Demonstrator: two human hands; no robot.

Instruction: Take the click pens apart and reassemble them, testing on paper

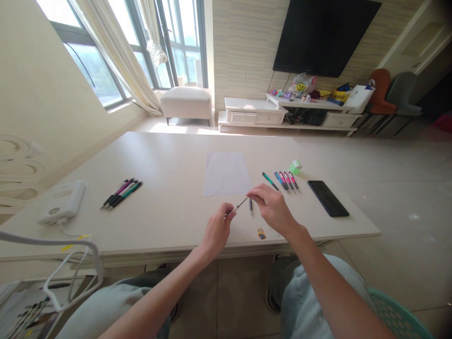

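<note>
From the head-worn camera, the person's left hand (217,231) and right hand (271,209) are raised just above the near edge of a cream table (165,157), close together. Between them is a thin pen part (239,205), slanting up to the right, with a pale lower section and a dark, slender upper end. The left fingers (226,217) are curled and pinch its lower end. The right thumb and forefinger (251,192) are closed in a pinch at or beside its upper end, though the exact contact is too small to tell.

A short dark pen piece (250,206) stands out just below the right fingers, nearly vertical in the view; it may be resting on the table, but I cannot tell whether it touches the hand. Beyond the hands lies a sheet of white paper (226,174). To its right are a green-and-black pen (270,181), a row of pink-and-black pens (286,181), a green roll of tape (295,166) and a black smartphone (328,198). Farther left lies a bundle of pens (122,193), near a white power bank (61,202). A small cartoon sticker (261,233) sits near the table's edge, just below the right hand.
</note>
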